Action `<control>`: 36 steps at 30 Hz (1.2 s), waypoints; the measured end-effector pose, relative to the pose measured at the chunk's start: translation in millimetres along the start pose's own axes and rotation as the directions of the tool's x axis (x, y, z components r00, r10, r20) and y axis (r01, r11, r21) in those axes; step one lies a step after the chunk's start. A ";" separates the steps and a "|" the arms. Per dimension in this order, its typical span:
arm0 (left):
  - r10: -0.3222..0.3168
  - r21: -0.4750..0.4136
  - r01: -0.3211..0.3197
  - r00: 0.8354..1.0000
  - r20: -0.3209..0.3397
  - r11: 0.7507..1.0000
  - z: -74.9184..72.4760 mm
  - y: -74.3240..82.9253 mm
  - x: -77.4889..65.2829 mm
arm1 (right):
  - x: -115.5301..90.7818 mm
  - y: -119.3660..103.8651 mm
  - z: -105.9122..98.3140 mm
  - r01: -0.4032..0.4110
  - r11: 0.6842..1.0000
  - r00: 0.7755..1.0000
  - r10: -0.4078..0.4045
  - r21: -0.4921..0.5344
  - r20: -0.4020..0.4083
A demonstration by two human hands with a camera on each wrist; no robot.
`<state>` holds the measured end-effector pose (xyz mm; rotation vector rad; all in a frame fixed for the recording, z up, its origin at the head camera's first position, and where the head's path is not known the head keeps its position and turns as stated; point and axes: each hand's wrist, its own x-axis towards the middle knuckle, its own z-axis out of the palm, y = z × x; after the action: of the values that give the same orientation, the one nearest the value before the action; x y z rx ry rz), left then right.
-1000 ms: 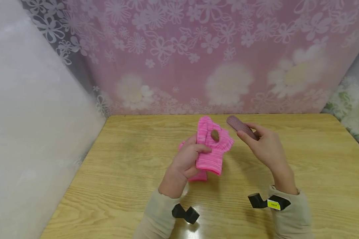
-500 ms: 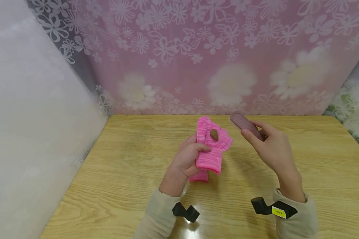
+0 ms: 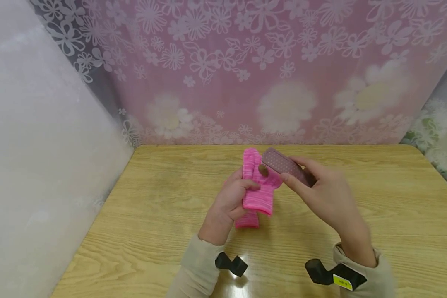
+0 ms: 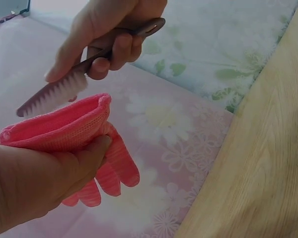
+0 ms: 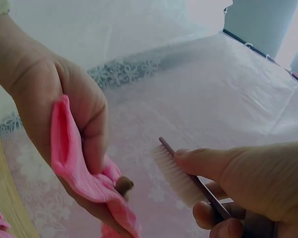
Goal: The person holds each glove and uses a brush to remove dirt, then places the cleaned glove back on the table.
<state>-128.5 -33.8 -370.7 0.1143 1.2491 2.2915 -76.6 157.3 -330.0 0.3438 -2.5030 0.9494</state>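
Observation:
My left hand (image 3: 229,198) grips a pink knit glove (image 3: 258,200), thumb across its front. A small brown lump (image 3: 263,170) sits on the glove; in the right wrist view this lump (image 5: 124,187) stands out from the fabric. Below the hand hangs a second pink cuff (image 3: 247,220), mostly hidden. My right hand (image 3: 325,194) holds a mauve brush (image 3: 281,162) by its handle. Its head overlaps the glove's upper right in the head view. White bristles (image 4: 57,95) face the glove in the left wrist view, with a gap from the cuff; contact near the lump cannot be made out.
Both hands are above a wooden table (image 3: 164,207). A pink floral curtain (image 3: 223,99) hangs behind its far edge, and a whitish sheet (image 3: 52,165) runs along the left. A black camera (image 3: 231,265) is strapped at each wrist.
My right hand first drifted slightly right, then swung left, bringing the brush from beside the glove to over its right part. The left hand and glove have hardly moved.

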 end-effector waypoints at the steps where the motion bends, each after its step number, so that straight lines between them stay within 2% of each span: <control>1: 0.003 0.000 -0.003 1.000 0.001 1.000 -0.1 -0.4 0.2 | -0.4 -2.3 1.4 0.012 1.000 1.000 -0.012 -0.009 0.003; 7: 0.028 0.014 -0.028 1.000 0.013 0.999 0.3 -2.6 1.8 | -0.5 -10.1 9.4 0.041 0.998 0.998 -0.039 -0.037 0.045; 11: 0.041 0.017 -0.042 0.999 0.031 0.999 1.9 -3.5 1.4 | 0.6 -9.2 15.2 0.029 0.999 0.996 -0.026 -0.033 0.090; 15: 0.043 0.029 -0.044 0.997 0.059 0.999 4.3 -3.9 -0.1 | 2.0 -5.7 19.0 -0.038 0.999 0.993 0.040 -0.013 0.110; 22: 0.043 0.074 -0.050 0.995 0.087 0.996 5.3 -3.5 -2.2 | 3.6 0.5 19.6 -0.154 0.985 0.987 0.150 0.075 0.056; 27: 0.024 0.090 -0.033 0.995 0.102 0.995 6.2 -3.8 -3.0 | 2.3 3.8 17.5 -0.220 0.970 0.975 0.213 0.107 0.068; 32: 0.007 0.085 -0.013 0.997 0.074 0.996 6.1 -3.7 -3.0 | 5.3 8.9 16.4 -0.237 0.963 0.971 0.229 0.129 0.074; 36: 0.007 0.055 -0.012 0.996 0.084 0.998 4.4 -3.7 -2.2 | 8.1 14.1 17.2 -0.250 0.957 0.967 0.240 0.148 0.086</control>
<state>-123.7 -29.9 -370.8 0.2342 1.2715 2.2368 -94.3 155.5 -345.6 0.1146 -2.5800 1.2573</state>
